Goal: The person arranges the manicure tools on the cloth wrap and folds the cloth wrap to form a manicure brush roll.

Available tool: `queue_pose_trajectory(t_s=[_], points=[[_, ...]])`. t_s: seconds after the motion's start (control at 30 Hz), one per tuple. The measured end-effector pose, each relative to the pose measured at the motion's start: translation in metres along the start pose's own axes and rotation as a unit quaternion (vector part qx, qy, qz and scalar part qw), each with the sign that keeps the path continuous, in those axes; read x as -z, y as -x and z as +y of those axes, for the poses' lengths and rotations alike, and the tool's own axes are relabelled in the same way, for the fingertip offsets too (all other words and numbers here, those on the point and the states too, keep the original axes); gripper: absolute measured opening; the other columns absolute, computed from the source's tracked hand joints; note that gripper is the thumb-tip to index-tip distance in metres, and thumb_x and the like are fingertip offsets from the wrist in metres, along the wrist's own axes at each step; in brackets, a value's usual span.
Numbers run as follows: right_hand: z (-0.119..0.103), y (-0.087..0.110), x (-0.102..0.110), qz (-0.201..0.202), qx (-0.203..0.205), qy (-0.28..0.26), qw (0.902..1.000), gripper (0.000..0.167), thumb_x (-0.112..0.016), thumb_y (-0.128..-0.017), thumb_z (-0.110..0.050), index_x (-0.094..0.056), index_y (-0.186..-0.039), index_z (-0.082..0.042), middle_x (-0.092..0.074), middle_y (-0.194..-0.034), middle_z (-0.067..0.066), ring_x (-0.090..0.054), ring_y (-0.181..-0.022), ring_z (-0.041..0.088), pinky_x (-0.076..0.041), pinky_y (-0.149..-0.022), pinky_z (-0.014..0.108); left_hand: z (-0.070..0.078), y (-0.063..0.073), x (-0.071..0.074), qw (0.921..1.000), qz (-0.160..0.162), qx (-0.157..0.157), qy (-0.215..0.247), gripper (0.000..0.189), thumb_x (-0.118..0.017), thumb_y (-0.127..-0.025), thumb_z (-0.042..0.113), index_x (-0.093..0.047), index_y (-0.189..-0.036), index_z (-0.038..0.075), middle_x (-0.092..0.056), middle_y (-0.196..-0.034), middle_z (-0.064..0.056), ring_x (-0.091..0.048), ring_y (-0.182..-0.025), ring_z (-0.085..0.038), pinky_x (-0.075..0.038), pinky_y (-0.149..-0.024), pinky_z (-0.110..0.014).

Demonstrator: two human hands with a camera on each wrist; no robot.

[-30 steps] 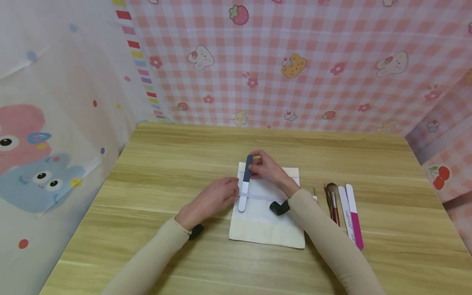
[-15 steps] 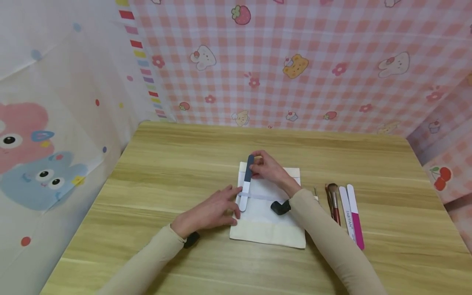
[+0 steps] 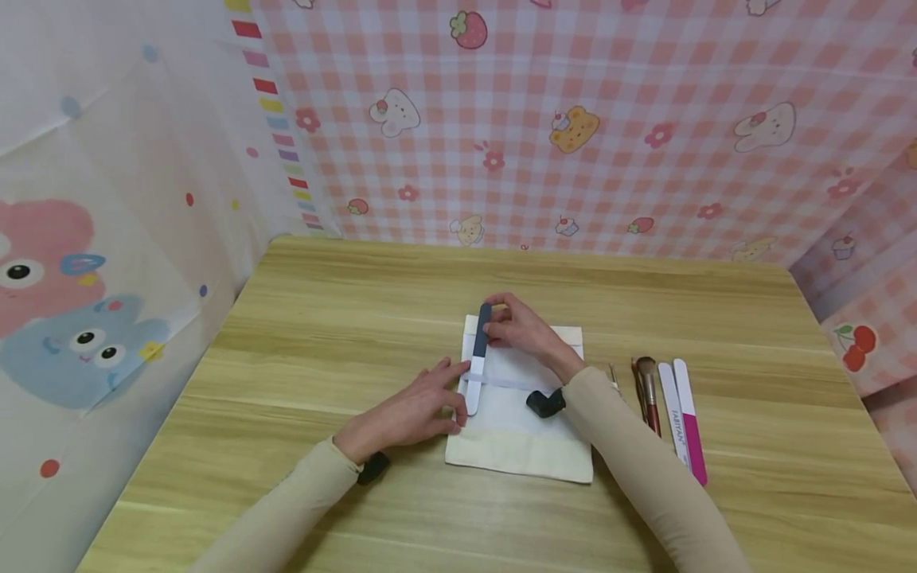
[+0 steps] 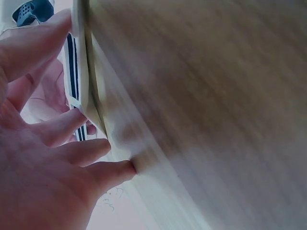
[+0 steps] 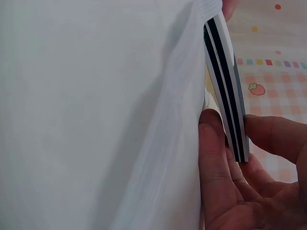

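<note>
One nail file (image 3: pixel 478 364) lies on the cloth pouch (image 3: pixel 519 452), toward 10 o'clock of its centre, dark end pointing just past 12, pale half passing beneath the elastic band (image 3: pixel 514 383). The right hand (image 3: pixel 521 325), at 12 o'clock, pinches the dark end between thumb and fingers; the left hand (image 3: pixel 414 410), at 9 o'clock, spreads its fingers, tips at file and pouch edge. Step in hand, apparently: seating the file under the band. The next move probably calls for steadying the pouch while straightening the file.
</note>
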State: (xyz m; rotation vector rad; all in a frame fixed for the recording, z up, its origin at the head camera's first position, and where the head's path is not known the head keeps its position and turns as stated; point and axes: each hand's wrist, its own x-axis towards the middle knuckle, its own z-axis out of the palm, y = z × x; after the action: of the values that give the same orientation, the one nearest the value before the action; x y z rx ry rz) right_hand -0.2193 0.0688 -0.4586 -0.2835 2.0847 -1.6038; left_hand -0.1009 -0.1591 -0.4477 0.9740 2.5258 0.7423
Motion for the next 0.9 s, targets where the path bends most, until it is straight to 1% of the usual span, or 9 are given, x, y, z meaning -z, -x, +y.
queue_pose_trajectory(t_s=[0.17, 0.4, 0.57, 0.67, 0.8, 0.9], points=[[0.0007, 0.0000, -0.0001, -0.006, 0.004, 0.004, 1.0000, 0.039, -0.061, -0.103, -0.005, -0.047, -0.139, 0.000, -0.059, -0.125, 0.023, -0.067, -0.106, 0.030, -0.058, -0.094, 0.039, -0.0007, -0.0001, 0.0007, 1.0000, 0.001, -0.002, 0.005, 0.006, -0.077, -0.094, 0.014, -0.074, -0.090, 0.017, -0.031, -0.164, -0.023, -0.020, -0.151, -0.055, -0.023, -0.112, -0.076], [0.0011, 0.0017, -0.0005, -0.013, 0.016, 0.015, 0.9997, 0.034, -0.062, -0.102, -0.004, -0.053, -0.133, 0.003, -0.058, -0.120, 0.020, -0.066, -0.102, 0.025, -0.058, -0.092, 0.036, -0.0008, 0.0000, 0.0012, 0.9999, -0.002, -0.001, 0.016, 0.009, -0.076, -0.096, 0.013, -0.072, -0.089, 0.018, -0.029, -0.165, -0.023, -0.020, -0.151, -0.055, -0.022, -0.113, -0.076], [0.0006, 0.0034, -0.0014, -0.016, 0.022, 0.022, 0.9994, 0.026, -0.063, -0.101, -0.004, -0.059, -0.125, 0.006, -0.062, -0.116, 0.018, -0.066, -0.100, 0.021, -0.058, -0.091, 0.033, -0.0012, 0.0002, 0.0013, 0.9997, -0.001, 0.000, 0.023, 0.011, -0.075, -0.096, 0.014, -0.070, -0.088, 0.019, -0.028, -0.166, -0.023, -0.020, -0.150, -0.055, -0.021, -0.114, -0.076], [0.0006, 0.0036, -0.0016, -0.016, 0.020, 0.022, 0.9995, 0.024, -0.063, -0.101, -0.005, -0.062, -0.122, 0.006, -0.064, -0.116, 0.018, -0.067, -0.101, 0.021, -0.058, -0.091, 0.032, -0.0014, 0.0003, 0.0011, 0.9997, 0.000, -0.001, 0.023, 0.011, -0.075, -0.097, 0.015, -0.069, -0.088, 0.020, -0.028, -0.166, -0.023, -0.020, -0.150, -0.055, -0.021, -0.114, -0.075], [0.0004, 0.0039, -0.0009, -0.015, 0.014, 0.036, 0.9991, 0.022, -0.064, -0.102, -0.007, -0.064, -0.121, 0.004, -0.067, -0.115, 0.016, -0.068, -0.102, 0.021, -0.058, -0.091, 0.032, -0.0015, 0.0002, 0.0013, 0.9997, -0.002, -0.001, 0.023, 0.010, -0.074, -0.097, 0.015, -0.069, -0.089, 0.019, -0.028, -0.166, -0.023, -0.020, -0.150, -0.055, -0.021, -0.114, -0.075], [-0.0001, 0.0045, -0.0001, -0.013, 0.016, 0.065, 0.9977, 0.020, -0.065, -0.102, -0.011, -0.067, -0.118, 0.001, -0.068, -0.113, 0.013, -0.067, -0.100, 0.020, -0.056, -0.090, 0.031, -0.0017, 0.0000, 0.0019, 0.9997, -0.005, -0.001, 0.023, 0.008, -0.074, -0.097, 0.015, -0.070, -0.091, 0.018, -0.028, -0.166, -0.024, -0.020, -0.151, -0.055, -0.020, -0.114, -0.075]])
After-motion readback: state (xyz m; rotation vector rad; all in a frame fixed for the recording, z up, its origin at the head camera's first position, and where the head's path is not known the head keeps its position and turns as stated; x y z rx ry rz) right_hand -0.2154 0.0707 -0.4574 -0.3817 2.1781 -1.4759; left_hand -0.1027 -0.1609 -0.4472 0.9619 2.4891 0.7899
